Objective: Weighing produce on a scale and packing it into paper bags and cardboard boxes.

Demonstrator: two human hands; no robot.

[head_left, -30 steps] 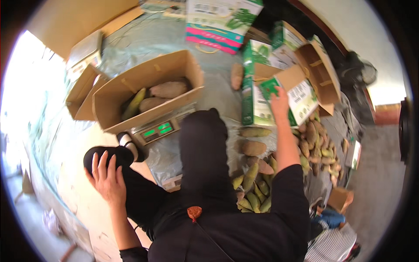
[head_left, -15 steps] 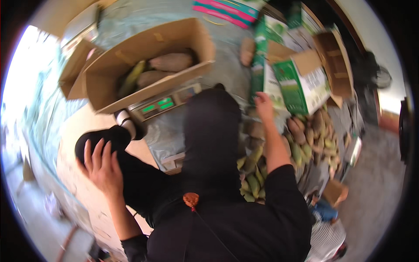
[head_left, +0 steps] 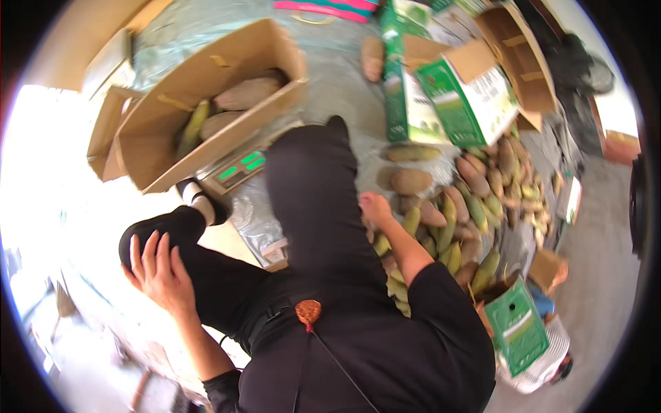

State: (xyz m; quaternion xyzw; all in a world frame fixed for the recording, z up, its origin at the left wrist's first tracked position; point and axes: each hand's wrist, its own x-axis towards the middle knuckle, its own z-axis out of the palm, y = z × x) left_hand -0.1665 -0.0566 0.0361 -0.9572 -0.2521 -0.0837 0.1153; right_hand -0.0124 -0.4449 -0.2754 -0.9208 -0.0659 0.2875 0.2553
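Note:
I sit with my legs in black trousers. My left hand (head_left: 162,272) rests flat on my left knee, fingers apart and holding nothing. My right hand (head_left: 375,206) is down at the near edge of a pile of oblong brown and green-yellow fruits (head_left: 475,199) on the floor, next to a round brown fruit (head_left: 411,181). Its fingers curl downward and are partly hidden, so a grip cannot be made out. An open cardboard box (head_left: 158,148) holding a few of the same fruits (head_left: 244,93) stands on a scale (head_left: 241,168) with a green lit display.
Green-and-white cartons (head_left: 468,96) and an open brown box (head_left: 523,58) stand beyond the pile. A smaller green carton (head_left: 520,330) sits at the lower right. Flattened cardboard (head_left: 110,65) lies to the far left, on plastic sheeting covering the floor.
My right hand has come down from the green-and-white carton to the edge of the fruit pile. The view has tilted downward. My left hand has stayed on the knee.

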